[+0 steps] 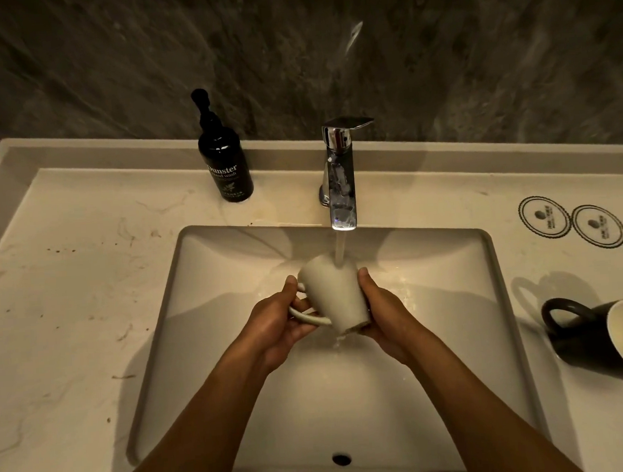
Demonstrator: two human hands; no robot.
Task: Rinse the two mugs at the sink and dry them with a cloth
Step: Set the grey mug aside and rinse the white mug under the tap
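A white mug (333, 294) is held over the sink basin (212, 314), tipped with its mouth toward me and its base under the running water from the chrome faucet (340, 183). My left hand (277, 323) grips the mug's handle side, fingers through the handle. My right hand (382, 313) clasps the mug's right wall and rim. Water drips from the mug's mouth into the basin. A black mug (593, 339) with a pale inside stands on the counter at the right, handle pointing left. No cloth is in view.
A black hand-wash pump bottle (223, 164) stands at the back left of the faucet. Two round paper coasters (571, 221) lie on the counter at the back right. The marble counter (70, 305) at the left carries small dark specks. A dark stone wall rises behind.
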